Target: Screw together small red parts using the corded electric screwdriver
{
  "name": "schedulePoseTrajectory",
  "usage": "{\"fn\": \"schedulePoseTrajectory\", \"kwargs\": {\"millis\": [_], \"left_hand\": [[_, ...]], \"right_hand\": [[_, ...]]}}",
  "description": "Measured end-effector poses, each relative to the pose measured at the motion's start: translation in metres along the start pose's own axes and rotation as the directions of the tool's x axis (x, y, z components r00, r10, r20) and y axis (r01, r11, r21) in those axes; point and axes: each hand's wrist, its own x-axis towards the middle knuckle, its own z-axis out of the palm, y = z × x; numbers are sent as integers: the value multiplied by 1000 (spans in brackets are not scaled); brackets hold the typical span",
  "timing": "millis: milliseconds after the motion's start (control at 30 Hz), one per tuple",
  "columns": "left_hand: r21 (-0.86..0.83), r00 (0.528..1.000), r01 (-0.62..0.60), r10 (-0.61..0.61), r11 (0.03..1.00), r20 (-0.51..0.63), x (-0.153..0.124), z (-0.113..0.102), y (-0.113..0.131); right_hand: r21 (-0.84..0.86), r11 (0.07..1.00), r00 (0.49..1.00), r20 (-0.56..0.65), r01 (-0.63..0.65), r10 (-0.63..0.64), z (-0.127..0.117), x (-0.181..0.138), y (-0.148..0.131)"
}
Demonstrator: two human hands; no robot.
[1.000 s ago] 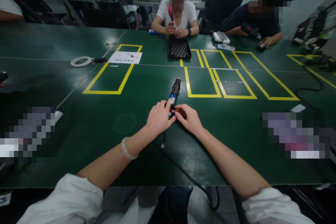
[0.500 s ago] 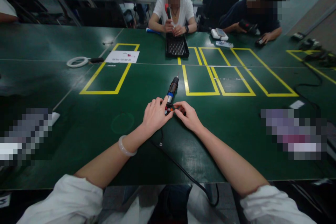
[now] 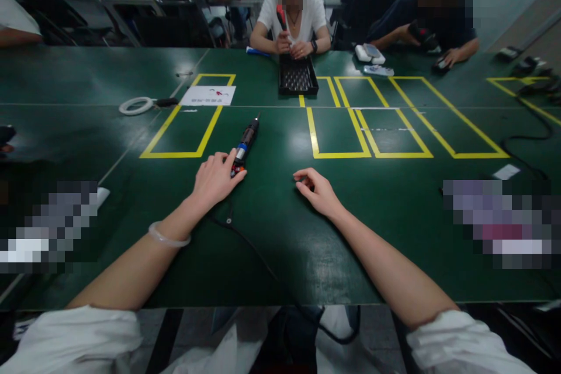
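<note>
An electric screwdriver [image 3: 246, 137] with a dark front end, a blue band and red and orange parts at its rear lies on the green table, tip pointing away and slightly right. My left hand [image 3: 215, 177], with a pale bracelet at the wrist, is closed over its rear end; the palm hides part of it. From there a black cable [image 3: 258, 254] with a small ring terminal [image 3: 228, 221] runs over the table's front edge. Well to the right, my right hand [image 3: 316, 190] hovers at the tabletop, fingers loosely curled, thumb apart, nothing in it.
Yellow tape outlines [image 3: 342, 155] mark the green table [image 3: 280, 269]. A printed sheet [image 3: 208, 95] and a white ring-shaped item [image 3: 135, 106] lie far left. Opposite, a person holds a red-and-black tool above a black tray [image 3: 298, 90]. Blurred-out objects sit at both sides.
My left hand has carried the electric screwdriver leftward, away from my right hand, and its cable has shifted along. My right hand has stayed in place, now apart from the tool.
</note>
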Motion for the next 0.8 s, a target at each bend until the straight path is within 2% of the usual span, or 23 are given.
{"fn": "schedulePoseTrajectory", "kwargs": {"millis": [233, 467, 600, 667, 733, 800], "left_hand": [[80, 980, 194, -196, 978, 20, 22, 7, -89], [126, 937, 328, -339, 936, 82, 36, 3, -147], [124, 934, 346, -354, 930, 48, 35, 6, -154], [117, 944, 330, -328, 937, -37, 31, 8, -148], [108, 934, 349, -337, 931, -119, 25, 11, -139], [108, 919, 382, -365, 918, -147, 21, 13, -130]], "right_hand": [[-80, 996, 999, 37, 34, -31, -1, -1, 1], [-101, 994, 999, 34, 39, -35, -1, 0, -2], [-100, 994, 998, 44, 47, -43, -1, 0, -1], [-102, 994, 998, 47, 47, -42, -1, 0, -1], [-103, 994, 998, 48, 47, -42, -1, 0, -2], [-106, 993, 998, 53, 48, -43, -1, 0, -2]]}}
